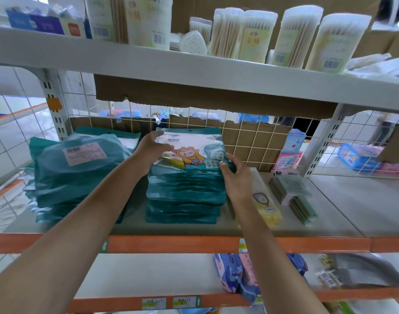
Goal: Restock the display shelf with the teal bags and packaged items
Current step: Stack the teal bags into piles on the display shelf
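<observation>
A centre stack of teal bags sits on the middle shelf, near the middle of the view. Its top bag lies flat, showing a white panel and a cartoon figure in yellow. The left hand holds that bag's edge at nine o'clock, thumb stretched toward the far corner and fingers curled onto the printed face. The right hand pinches the edge at three o'clock, fingers bent round it.

At nine o'clock of the stack, just beside it, a left stack of teal bags lies label up and slumps unevenly. At four o'clock a yellow packet lies under the right wrist, touching the stack's foot or nearly so. Farther toward three o'clock, flat green and pink packets lean in a row. At twelve o'clock a white wire grid backed with torn cardboard closes the shelf's rear. The upper shelf board hangs low overhead, carrying cotton swab packs.

The bags are glossy, crinkled film with soft, pillowy edges; the shelf is smooth grey with an orange front strip
</observation>
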Demonstrator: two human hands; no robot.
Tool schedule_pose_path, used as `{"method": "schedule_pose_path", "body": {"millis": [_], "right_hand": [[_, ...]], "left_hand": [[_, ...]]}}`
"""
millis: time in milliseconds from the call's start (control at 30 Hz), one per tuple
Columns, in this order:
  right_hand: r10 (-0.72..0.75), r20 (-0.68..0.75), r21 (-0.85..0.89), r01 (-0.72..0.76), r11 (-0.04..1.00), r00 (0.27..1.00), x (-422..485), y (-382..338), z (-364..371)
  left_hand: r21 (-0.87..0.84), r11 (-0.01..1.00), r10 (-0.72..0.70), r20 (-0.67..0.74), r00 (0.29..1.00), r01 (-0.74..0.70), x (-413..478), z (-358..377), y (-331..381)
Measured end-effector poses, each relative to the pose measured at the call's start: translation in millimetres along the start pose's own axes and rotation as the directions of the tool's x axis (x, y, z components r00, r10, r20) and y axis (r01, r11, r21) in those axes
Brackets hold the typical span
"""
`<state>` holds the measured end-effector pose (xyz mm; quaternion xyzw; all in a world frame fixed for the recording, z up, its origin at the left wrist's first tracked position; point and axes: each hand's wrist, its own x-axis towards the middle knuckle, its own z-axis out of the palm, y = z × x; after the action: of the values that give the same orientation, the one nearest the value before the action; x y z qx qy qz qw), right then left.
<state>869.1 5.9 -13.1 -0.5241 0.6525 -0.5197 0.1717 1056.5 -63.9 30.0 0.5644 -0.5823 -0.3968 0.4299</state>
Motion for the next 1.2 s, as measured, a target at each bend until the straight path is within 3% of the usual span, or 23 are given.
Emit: {"method": "schedule_pose_path", "body": {"millis": [167, 333, 500, 700, 1100, 1200], "right_hand": [[-0.056, 0.018, -0.040, 0.057, 0.998, 0.998, 0.5, 2.9, 2.1], [-0.029, 0.155, 0.090, 0.015, 0.996, 0.988, -5.5, 9.6, -2.1], [-0.072, 0.198, 0.041, 0.065, 0.997, 0.978, -5.8, 7.9, -5.3], [-0.101, 0.194, -0.032, 0.110, 0.993, 0.976, -2.7, 1.8, -6.9], [-0.079, 0.309, -0.193, 0.143, 0.971, 0.948, -0.4, 4.9, -10.5], [-0.082, 0.322, -0.193, 0.150, 0.970, 0.943, -0.3, 4.0, -15.1]], "left_hand": [[0.216, 0.962, 0.149, 0.111, 0.983, -0.170, -12.9, -2.7, -7.3], [0.401, 0.888, 0.081, 0.343, 0.936, -0.224, -30.6, -9.5, -15.7], [0.332, 0.905, 0.185, 0.256, 0.949, -0.266, -32.7, -5.9, -18.2], [0.330, 0.911, 0.170, 0.248, 0.954, -0.248, -36.1, -8.2, -13.9], [0.438, 0.865, 0.133, 0.273, 0.953, -0.246, -40.7, -8.8, -16.3], [0.540, 0.802, 0.104, 0.296, 0.950, -0.256, -41.2, -9.8, -18.8]]}}
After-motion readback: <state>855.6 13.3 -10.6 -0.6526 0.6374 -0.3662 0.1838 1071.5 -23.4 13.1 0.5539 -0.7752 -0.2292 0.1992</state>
